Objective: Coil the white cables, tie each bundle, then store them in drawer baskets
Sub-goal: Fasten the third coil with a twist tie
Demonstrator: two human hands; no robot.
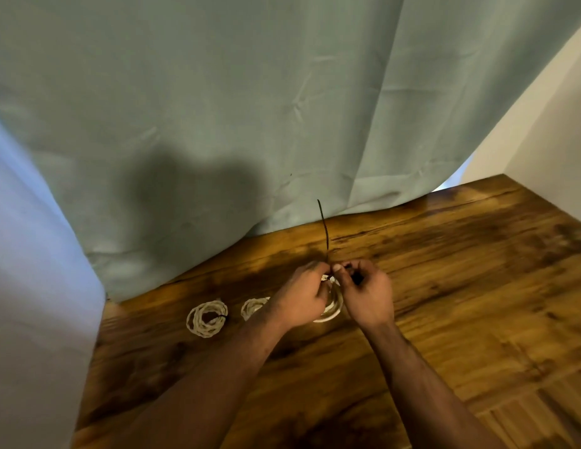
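Left hand [302, 293]: centre of the frame, fingers curled, gripping the top of the held coil [334, 311].
Right hand [367, 293]: just beside it, pinching the black tie [324, 225] – its free end stands up past the fingers.
Held coil: white cable, low between both hands, over the table [461, 270].
Tied coil [207, 318]: lower left, flat on the wood, dark band on it.
Third coil [252, 307]: between them – partly behind the left wrist.
Curtain [218, 108]: pale green, upper frame.

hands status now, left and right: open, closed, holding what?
Left hand: closed, pinching the black tie at the white cable coil.
Right hand: closed, pinching the tie's other end.
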